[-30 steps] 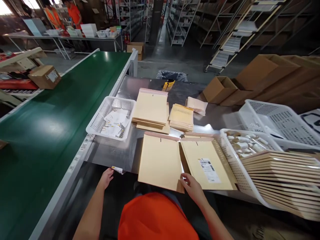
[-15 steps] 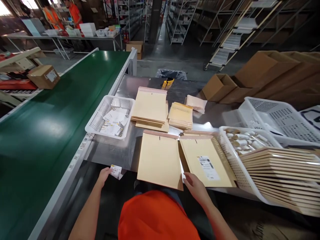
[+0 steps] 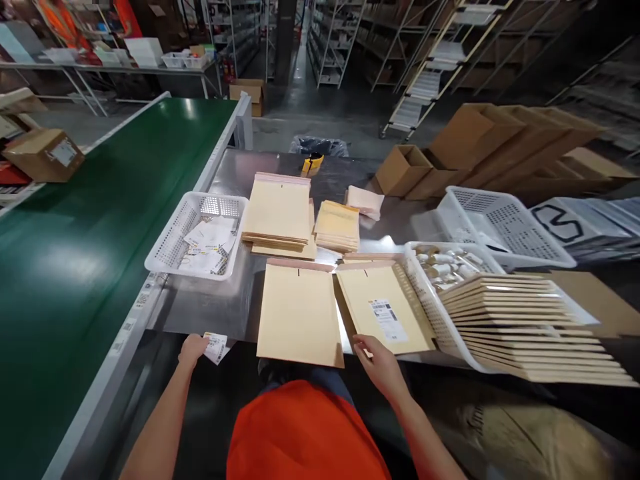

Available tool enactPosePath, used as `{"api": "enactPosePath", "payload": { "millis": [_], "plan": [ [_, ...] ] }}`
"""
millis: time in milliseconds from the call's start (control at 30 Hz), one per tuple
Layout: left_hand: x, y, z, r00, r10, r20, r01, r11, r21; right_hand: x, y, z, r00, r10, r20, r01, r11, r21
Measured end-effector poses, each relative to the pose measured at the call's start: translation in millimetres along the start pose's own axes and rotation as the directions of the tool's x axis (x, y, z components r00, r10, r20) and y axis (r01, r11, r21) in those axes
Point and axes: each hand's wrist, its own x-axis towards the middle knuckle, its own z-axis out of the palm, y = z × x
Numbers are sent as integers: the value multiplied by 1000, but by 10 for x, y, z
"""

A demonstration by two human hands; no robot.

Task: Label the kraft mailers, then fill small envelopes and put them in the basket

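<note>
Here the left hand [image 3: 193, 347] pinches a small printed label [image 3: 216, 347] between thumb and fingertips, just off the near edge of the steel table [image 3: 215, 307], to the left of the plain mailer [image 3: 300, 312]. That plain mailer, a tan padded envelope, lies flat on the table with its near end overhanging the edge; its long axis runs away from the person, flap end far. The right hand [image 3: 383, 363] rests with fingers loosely curled at the near corner of the labelled mailer [image 3: 383, 308], which lies just right of the plain mailer and tilted slightly; whether the fingers grip the corner or only touch it cannot be told. The plain mailer sits between the two hands, the label-holding left hand a little nearer to it, with the label well short of its left edge. Beyond the plain mailer: two stacks of mailers [image 3: 280, 213], a white basket [image 3: 195, 233] of paper slips to the far left, a basket of small bottles [image 3: 450, 267] to the right with flat mailers fanned over its rim. Green conveyor belt [image 3: 100, 200] runs along the left of the table.
</note>
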Motion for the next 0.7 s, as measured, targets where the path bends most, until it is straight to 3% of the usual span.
{"api": "enactPosePath", "payload": {
  "millis": [133, 233, 300, 400, 467, 567, 633, 700],
  "plan": [
    [-303, -43, -342, 993, -10, -120, 2, 998, -61, 63, 9, -77, 1000, 4, -15, -3, 999, 51],
    [-804, -3, -381, 974, 62, -220, -110, 971, -213, 177, -83, -75, 998, 25, 60, -33, 991, 132],
    [-1249, 147, -253, 934, 142, -329, -268, 886, -379, 224, -253, -18, 989, -10, 150, -23, 975, 221],
    [-1912, 522, 67, 886, 113, -449, -336, 825, -455, 181, -626, 122, 947, -112, 300, -21, 912, 409],
    [-2260, 794, 290, 907, 87, -411, -318, 781, -537, 85, -879, 212, 891, -208, 403, -45, 843, 536],
    [-2584, 1125, 566, 943, 113, -312, -304, 675, -673, -69, -1132, 292, 805, -328, 495, -75, 770, 633],
    [-2682, 1266, 696, 955, 141, -261, -291, 618, -730, -128, -1180, 307, 809, -309, 499, -89, 776, 624],
    [-2705, 1333, 782, 962, 169, -216, -274, 594, -756, -137, -1145, 301, 844, -246, 476, -123, 776, 619]
  ]
}}
